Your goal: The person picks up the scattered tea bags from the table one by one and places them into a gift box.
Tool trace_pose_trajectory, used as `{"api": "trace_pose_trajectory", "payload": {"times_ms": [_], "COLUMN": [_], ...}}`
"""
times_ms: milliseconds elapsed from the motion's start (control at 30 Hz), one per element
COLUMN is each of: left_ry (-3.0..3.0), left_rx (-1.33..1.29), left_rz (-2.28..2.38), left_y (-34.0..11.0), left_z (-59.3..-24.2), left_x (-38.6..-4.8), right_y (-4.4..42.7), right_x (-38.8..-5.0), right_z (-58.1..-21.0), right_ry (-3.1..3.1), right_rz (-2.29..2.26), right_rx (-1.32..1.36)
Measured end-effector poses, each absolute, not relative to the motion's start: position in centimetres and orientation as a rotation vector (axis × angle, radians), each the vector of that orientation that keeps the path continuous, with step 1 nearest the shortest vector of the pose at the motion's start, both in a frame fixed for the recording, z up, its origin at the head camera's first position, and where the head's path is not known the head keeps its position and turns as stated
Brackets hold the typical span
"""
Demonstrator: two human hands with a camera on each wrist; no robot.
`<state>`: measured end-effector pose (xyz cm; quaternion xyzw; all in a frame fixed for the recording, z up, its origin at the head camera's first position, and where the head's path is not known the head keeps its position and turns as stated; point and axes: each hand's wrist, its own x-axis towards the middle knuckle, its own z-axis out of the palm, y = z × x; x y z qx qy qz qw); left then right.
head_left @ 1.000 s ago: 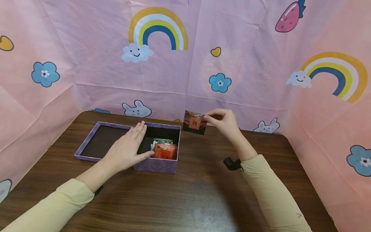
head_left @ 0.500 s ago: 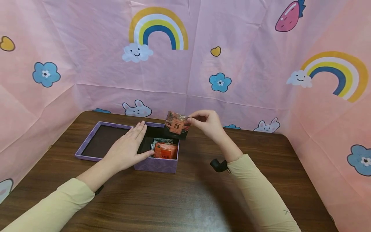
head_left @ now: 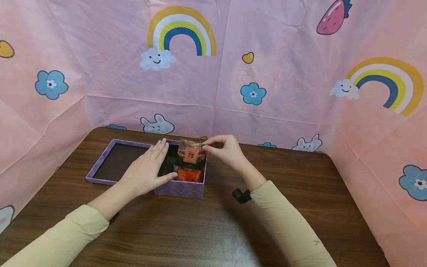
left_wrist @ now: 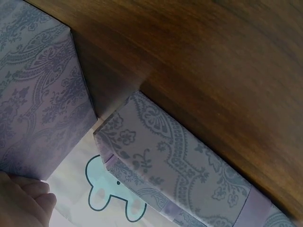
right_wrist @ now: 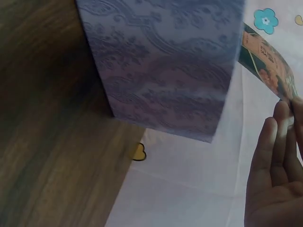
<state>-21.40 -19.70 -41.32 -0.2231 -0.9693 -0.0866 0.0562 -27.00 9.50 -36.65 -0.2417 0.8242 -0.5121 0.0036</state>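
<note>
A purple patterned box [head_left: 178, 190] stands on the table with its top uncovered. My left hand [head_left: 146, 168] rests over its left side, fingers straight and pointing away from me. Between thumb and fingers my right hand [head_left: 228, 151] pinches the upper right corner of a dark packet with an orange label [head_left: 191, 152]. That packet hangs upright above the box's right part, its lower end inside the rim. Below it, a red-orange packet [head_left: 190, 174] lies in the box. In the right wrist view, the pinched packet [right_wrist: 267, 61] shows beyond the box's side wall [right_wrist: 165, 71].
Left of the box lies a purple-edged lid [head_left: 108, 161], its dark inside facing up. The brown wooden table [head_left: 213, 230] extends in front. A pink printed cloth [head_left: 230, 74] hangs behind and at both sides. A black wrist camera [head_left: 241, 195] juts from my right wrist.
My right hand has moved left and then down, bringing the pinched packet from right of the box to over its opening. My left hand has stayed in place.
</note>
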Motion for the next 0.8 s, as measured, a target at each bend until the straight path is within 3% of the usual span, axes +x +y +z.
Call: {"api": "trace_pose_trajectory", "payload": {"times_ms": [800], "left_ry": [-2.942], "left_rx": [-0.669], "left_rz": [-0.293], "left_y": [-19.6], "left_z": [-41.1], "left_x": [-21.3], "right_y": [9.5], "right_x": [-26.0], "right_z": [-39.2], "right_ry": [2.748], "right_rz": [-1.302], "right_rx": [-0.928]}}
